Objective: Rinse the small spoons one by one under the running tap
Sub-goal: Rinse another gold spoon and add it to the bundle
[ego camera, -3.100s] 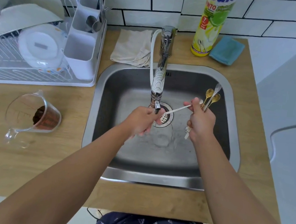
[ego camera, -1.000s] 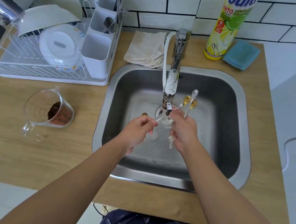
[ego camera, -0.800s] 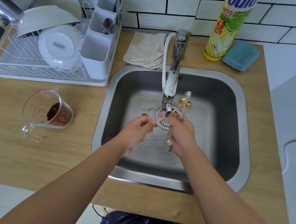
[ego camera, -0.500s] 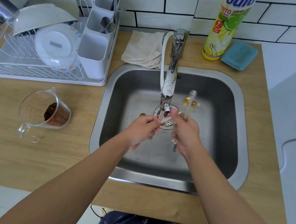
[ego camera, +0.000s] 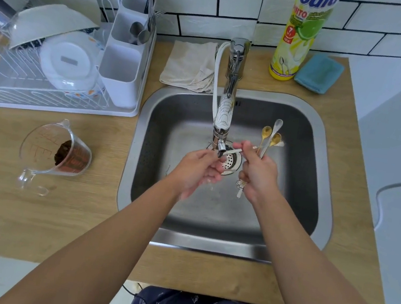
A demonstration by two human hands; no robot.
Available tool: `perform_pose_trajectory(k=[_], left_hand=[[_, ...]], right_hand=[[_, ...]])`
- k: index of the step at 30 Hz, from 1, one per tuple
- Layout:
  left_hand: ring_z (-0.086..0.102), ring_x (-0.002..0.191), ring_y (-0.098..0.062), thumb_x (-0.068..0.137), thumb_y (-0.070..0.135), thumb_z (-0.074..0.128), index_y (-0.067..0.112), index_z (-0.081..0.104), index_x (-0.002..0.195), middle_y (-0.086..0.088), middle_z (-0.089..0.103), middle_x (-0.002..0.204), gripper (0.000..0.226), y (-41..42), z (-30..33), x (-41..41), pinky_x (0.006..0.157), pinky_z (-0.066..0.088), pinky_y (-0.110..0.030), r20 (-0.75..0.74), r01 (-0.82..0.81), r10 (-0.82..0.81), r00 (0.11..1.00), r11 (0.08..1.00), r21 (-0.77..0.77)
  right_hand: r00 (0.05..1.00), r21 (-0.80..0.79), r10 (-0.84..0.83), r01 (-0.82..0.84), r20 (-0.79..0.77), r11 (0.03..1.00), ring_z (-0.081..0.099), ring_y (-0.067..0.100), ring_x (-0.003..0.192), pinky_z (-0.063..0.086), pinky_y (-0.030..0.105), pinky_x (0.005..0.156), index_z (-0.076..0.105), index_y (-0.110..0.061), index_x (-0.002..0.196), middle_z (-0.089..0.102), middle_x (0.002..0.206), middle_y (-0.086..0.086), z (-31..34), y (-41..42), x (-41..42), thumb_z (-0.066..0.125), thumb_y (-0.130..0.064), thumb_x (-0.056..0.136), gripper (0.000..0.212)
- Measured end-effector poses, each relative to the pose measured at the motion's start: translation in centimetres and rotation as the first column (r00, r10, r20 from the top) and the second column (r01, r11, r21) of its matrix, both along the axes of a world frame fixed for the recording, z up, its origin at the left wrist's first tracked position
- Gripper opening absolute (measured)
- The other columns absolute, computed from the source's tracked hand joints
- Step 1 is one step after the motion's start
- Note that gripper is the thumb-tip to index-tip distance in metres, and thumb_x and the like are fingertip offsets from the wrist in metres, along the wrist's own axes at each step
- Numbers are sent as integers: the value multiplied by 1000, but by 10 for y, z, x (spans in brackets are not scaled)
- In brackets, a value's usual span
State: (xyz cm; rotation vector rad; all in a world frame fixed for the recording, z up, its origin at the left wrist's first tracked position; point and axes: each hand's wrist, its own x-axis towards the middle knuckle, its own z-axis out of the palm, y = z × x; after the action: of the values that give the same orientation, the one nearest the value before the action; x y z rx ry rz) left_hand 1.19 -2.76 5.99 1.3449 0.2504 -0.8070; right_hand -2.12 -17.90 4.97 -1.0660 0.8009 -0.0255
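Observation:
Both hands are over the steel sink (ego camera: 323, 142), just under the tap (ego camera: 224, 119). My right hand (ego camera: 259, 175) grips a bunch of small spoons (ego camera: 270, 138); two gold bowls and a silver one stick up beyond it, and flower-shaped handle ends hang below. Its thumb and forefinger also pinch the handle of a single white spoon (ego camera: 234, 151) that lies across under the spout. My left hand (ego camera: 198, 170) is cupped around that spoon's bowl end, which is hidden by the fingers and the spout tip. The water stream itself is hard to make out.
A white dish rack (ego camera: 55, 104) with bowls and a cutlery holder stands at the left. A glass measuring jug (ego camera: 54, 153) with brown contents lies on the wooden counter. Behind the sink are a beige cloth (ego camera: 190, 66), a yellow detergent bottle (ego camera: 298, 37) and a blue sponge (ego camera: 319, 73).
The right hand has shifted slightly right and tilted, so the bunch of spoons fans out further from the spout. The left hand stays at the single spoon's bowl under the tap.

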Motion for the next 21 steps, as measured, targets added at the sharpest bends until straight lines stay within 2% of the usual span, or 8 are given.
perform_pose_trajectory(k=[3,5,8,10,12,14,17,21], left_hand=[[39,37,-15,95,38,58,24,62,56,-1,48,48,42,4,-4,-2,39,32,-21,4,-5,5,1000,991,133],[32,37,-15,95,45,53,24,55,49,0,39,44,50,4,-8,-4,39,27,-22,-8,-18,20,1000,981,192],[44,46,-11,104,38,47,19,66,79,3,52,59,37,3,-10,-8,46,37,-22,77,39,-57,995,976,214],[51,55,-8,105,37,49,17,63,96,7,57,68,27,4,-6,-10,54,43,-22,200,109,-170,965,953,283],[53,56,-8,104,37,51,16,62,96,13,58,66,25,4,-2,-13,55,44,-20,283,203,-314,906,911,359],[53,54,-10,105,28,51,12,64,97,12,62,68,22,2,1,-15,53,44,-22,281,253,-380,881,881,399],[47,47,-12,108,29,46,12,67,102,1,66,75,27,5,7,-13,47,38,-23,207,252,-356,911,880,403],[38,47,-10,108,23,44,0,64,107,-1,57,70,30,32,9,-18,44,29,-22,126,247,-312,942,896,368]], right_hand=[[1000,3,20,-20,-13,1000,22,4,35,22,19,36,80,-7,98,55,47,-9,-4,5,-3,67,-30,101,26],[1000,9,10,-10,-24,1000,21,5,37,22,20,36,80,-10,94,61,58,-3,-6,8,-5,69,-31,100,24],[999,15,-25,25,-31,1000,22,7,37,22,22,37,75,-15,84,76,81,4,-10,9,-9,72,-31,97,21],[998,-7,-27,27,-50,1000,21,7,36,22,23,37,73,-11,81,68,63,0,-12,9,-13,76,-35,94,27],[996,-27,-37,35,-76,999,20,7,36,23,22,36,74,0,91,50,44,-10,-14,10,-14,77,-36,92,37],[996,-28,-36,34,-86,999,21,7,37,25,22,35,73,4,98,58,47,-12,-15,16,-14,77,-34,93,38],[992,-39,61,-66,-112,997,29,6,37,29,20,36,76,-10,85,61,49,-11,-14,27,-17,78,-35,92,27],[992,-22,100,-102,-77,995,42,-1,34,33,13,37,77,-7,98,61,54,-14,-14,25,-17,80,-25,91,21]])
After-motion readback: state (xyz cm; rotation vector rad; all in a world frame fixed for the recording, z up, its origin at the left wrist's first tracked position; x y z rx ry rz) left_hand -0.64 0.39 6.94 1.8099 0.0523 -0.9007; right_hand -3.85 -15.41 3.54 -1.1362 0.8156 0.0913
